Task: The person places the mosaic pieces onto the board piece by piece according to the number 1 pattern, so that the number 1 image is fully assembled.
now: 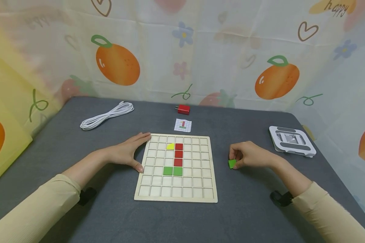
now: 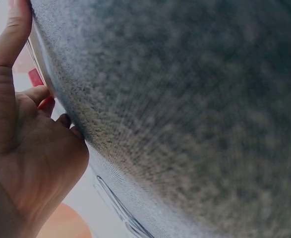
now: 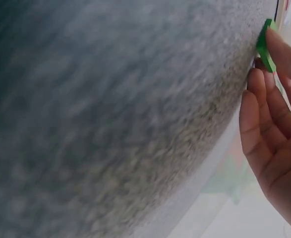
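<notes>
A pale wooden grid board [image 1: 197, 199] lies on the table. On it sit one yellow piece with a curved edge [image 1: 170, 146], a column of three red squares [image 1: 178, 154] and two green squares [image 1: 172, 171] side by side below. My left hand [image 1: 123, 152] touches the board's left edge, thumb and fingers spread apart; the left wrist view shows this hand [image 2: 31, 144] from the palm side. To the right of the board, my right hand [image 1: 252, 155] pinches a green tile [image 1: 232, 164] between thumb and fingers. That tile [image 3: 266, 47] appears tilted in the right wrist view.
Behind the board lies a small paper card [image 1: 183, 125] with a coloured grid pattern, and beyond it a red plug adapter [image 1: 183, 109]. A coiled white cable [image 1: 106, 115] is at the back left. At right lies a white folding stand [image 1: 292, 141]. A printed curtain [image 1: 216, 67] hangs behind.
</notes>
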`<state>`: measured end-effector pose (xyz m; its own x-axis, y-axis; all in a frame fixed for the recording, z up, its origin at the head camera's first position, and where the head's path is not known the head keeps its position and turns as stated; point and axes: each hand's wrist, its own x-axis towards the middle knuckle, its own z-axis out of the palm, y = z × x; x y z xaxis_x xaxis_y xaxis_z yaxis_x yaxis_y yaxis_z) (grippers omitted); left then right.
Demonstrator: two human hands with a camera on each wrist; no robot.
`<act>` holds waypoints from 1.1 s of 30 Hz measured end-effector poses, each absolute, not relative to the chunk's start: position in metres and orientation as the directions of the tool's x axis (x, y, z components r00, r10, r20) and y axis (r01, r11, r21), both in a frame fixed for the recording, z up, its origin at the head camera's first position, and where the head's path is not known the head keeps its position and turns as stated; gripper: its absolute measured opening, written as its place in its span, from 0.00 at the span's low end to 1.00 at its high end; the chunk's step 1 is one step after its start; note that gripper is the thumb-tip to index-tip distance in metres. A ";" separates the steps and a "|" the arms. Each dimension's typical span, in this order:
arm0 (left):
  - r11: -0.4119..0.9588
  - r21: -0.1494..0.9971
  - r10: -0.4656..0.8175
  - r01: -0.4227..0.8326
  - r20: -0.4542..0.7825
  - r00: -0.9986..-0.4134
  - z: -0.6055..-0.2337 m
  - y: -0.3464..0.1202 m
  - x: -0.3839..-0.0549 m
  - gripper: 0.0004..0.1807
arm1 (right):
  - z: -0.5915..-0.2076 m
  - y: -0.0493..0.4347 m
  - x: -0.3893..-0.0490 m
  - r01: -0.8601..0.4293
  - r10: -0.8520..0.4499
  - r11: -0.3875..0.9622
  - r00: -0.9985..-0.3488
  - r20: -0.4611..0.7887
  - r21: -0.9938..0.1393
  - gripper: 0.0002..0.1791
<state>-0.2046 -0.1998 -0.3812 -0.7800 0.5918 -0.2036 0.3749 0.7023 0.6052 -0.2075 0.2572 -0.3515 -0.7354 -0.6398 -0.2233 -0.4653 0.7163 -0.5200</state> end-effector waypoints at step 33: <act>0.689 0.621 0.597 0.374 -0.195 -0.778 -0.380 -0.200 -0.204 0.70 | -0.343 0.177 -0.200 -0.469 -0.635 0.619 -0.771 -0.050 -0.630 0.09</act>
<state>-0.2036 -0.1996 -0.3804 -0.7780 0.5973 -0.1947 0.3738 0.6892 0.6207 -0.2001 0.1771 -0.3433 -0.7709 -0.6350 -0.0499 -0.4688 0.6187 -0.6304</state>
